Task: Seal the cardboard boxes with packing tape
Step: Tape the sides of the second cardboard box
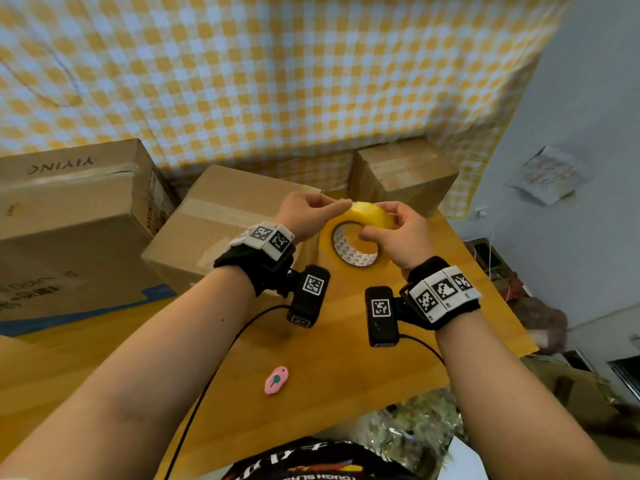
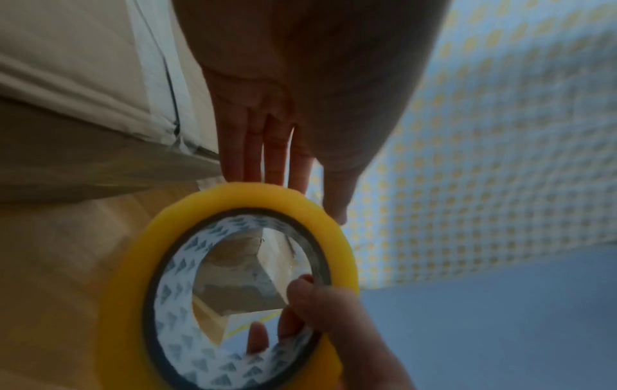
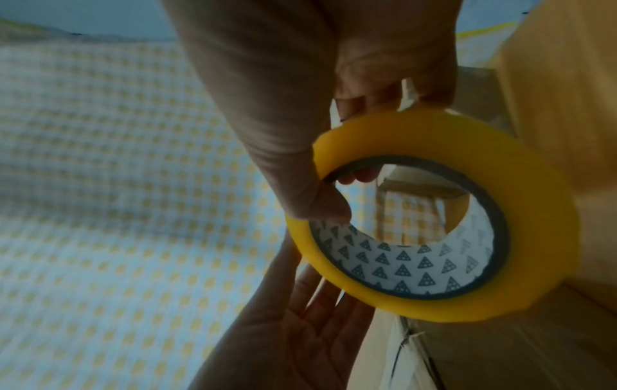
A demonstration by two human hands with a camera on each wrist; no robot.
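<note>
- The roll of packing tape (image 1: 356,237) was held up in the air above the wooden table (image 1: 346,358), in front of the cardboard boxes, not yet touching any of them.
- The middle box (image 1: 221,220) already carried a strip of tape along its top seam, and the big box on the left (image 1: 69,202) showed tape across its lid too; whether either was freshly sealed I couldn't say.
- The smaller box at the back right (image 1: 405,171) looked closed, but its seam was too dim to judge.
- By my reckoning the person was only hunting for the loose end of the tape, so pulling, sticking and cutting all remained.
- The right hand (image 1: 398,233) gripped the roll, thumb hooked inside the patterned core and fingers curled over the outer rim.
- The left hand (image 1: 308,213) held nothing; its fingers (image 2: 264,147) lay straight, tips resting against the yellow edge as if feeling for the end.
- Both forearms were raised and angled inward, wrists close together.
- A pink cutter (image 1: 276,380) lay on the table nearer the person, untouched.
</note>
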